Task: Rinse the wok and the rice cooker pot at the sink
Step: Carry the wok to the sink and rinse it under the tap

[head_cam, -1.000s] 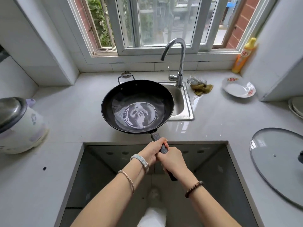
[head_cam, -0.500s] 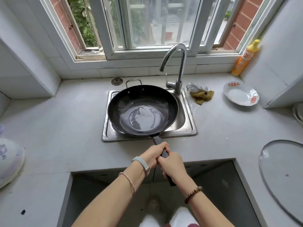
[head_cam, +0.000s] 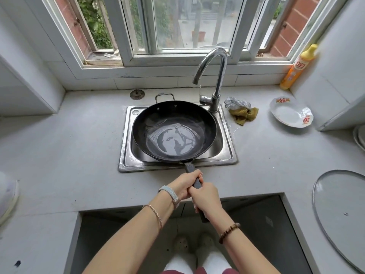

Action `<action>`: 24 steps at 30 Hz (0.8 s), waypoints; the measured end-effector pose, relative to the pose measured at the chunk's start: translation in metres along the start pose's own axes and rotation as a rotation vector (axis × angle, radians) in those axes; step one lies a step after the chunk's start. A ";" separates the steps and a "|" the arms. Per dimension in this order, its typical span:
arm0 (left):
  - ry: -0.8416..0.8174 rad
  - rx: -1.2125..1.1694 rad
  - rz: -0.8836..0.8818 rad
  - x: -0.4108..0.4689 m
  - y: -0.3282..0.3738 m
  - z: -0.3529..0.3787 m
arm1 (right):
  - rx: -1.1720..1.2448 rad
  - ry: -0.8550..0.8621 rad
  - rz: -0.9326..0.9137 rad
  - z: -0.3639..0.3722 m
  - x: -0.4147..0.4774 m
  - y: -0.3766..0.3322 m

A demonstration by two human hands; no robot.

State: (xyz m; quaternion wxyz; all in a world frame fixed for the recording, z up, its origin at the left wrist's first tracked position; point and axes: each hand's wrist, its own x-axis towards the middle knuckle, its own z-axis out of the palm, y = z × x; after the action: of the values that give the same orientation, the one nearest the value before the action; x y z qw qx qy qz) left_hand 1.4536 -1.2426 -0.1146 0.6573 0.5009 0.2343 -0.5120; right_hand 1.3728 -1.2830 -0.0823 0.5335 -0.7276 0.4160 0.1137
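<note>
Fingers (head_cam: pixel 193 174) of the left hand (head_cam: pixel 184 184) and right hand (head_cam: pixel 206 200) are curling tight round the long handle (head_cam: pixel 190 168), the black wok (head_cam: pixel 173 133) is hovering over the steel sink (head_cam: pixel 126 161) beside the faucet (head_cam: pixel 221 80), and its shallow water (head_cam: pixel 171 144) is threatening to slosh onto the counter (head_cam: pixel 59 155) if it tilts.

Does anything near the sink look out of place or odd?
What looks like a drain strainer lies on the counter behind the sink, not in it. A crumpled cloth sits beside the faucet. Nothing looks broken.
</note>
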 end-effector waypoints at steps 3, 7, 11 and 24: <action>-0.001 0.007 -0.011 0.001 -0.002 -0.005 | 0.012 -0.003 0.002 0.004 -0.001 0.003; -0.007 -0.014 -0.029 0.002 0.000 -0.008 | 0.024 0.003 0.007 0.009 0.002 0.005; -0.007 0.018 -0.041 0.003 0.002 -0.010 | 0.036 0.013 0.013 0.013 0.006 0.007; 0.056 0.155 0.102 -0.004 -0.001 -0.012 | -0.020 -0.158 0.003 0.003 0.009 0.004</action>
State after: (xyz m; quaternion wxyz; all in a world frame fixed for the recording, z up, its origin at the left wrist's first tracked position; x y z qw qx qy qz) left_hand 1.4532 -1.2301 -0.1163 0.6351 0.5754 0.1865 -0.4804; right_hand 1.3765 -1.2854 -0.0913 0.5574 -0.7209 0.3725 0.1757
